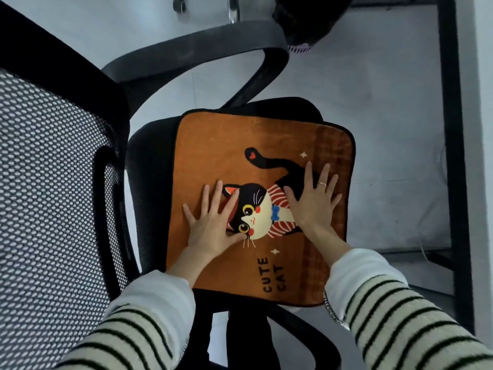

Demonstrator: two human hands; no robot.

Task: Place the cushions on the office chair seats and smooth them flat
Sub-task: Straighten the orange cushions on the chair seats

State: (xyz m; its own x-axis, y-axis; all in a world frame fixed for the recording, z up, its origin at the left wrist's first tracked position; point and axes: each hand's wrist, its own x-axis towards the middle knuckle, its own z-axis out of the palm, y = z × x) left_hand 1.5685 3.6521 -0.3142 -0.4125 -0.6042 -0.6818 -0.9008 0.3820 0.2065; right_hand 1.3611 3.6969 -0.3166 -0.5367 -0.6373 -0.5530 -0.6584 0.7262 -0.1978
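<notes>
An orange cushion [226, 145] printed with a black-and-white cat and the words CUTE CAT lies flat on the black seat [149, 166] of an office chair. My left hand [213, 222] presses palm down on the cushion's left middle, fingers straight and spread. My right hand [312, 201] presses flat on the cat's body to the right, fingers spread, a ring on one finger. The cushion's right edge overhangs the seat slightly. Both sleeves are striped.
The chair's mesh backrest [45, 196] fills the left side. A grey armrest [202, 46] arches over the far side of the seat. A black desk leg [450, 129] runs down the right. Another chair's base [301, 17] and a castor [178, 4] sit at the top.
</notes>
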